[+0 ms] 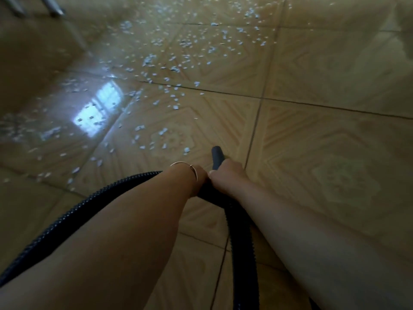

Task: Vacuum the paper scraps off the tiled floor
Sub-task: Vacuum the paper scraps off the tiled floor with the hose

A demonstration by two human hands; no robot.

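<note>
Many small white paper scraps (176, 68) lie scattered over the glossy beige tiled floor (324, 135), mostly ahead and to the left. A dark vacuum nozzle (217, 156) points down at the floor, with a single scrap (186, 150) just to its left. My right hand (228, 175) grips the nozzle's tube from above. My left hand (197, 179), with a thin bracelet on the wrist, holds the black ribbed hose (73, 211) right behind it; its fingers are hidden. The hose loops left and also runs down under my right forearm.
Metal furniture legs (53, 7) stand at the top left corner. A bright window reflection (98, 108) glares on the tiles at the left. The tiles to the right of the nozzle show no scraps.
</note>
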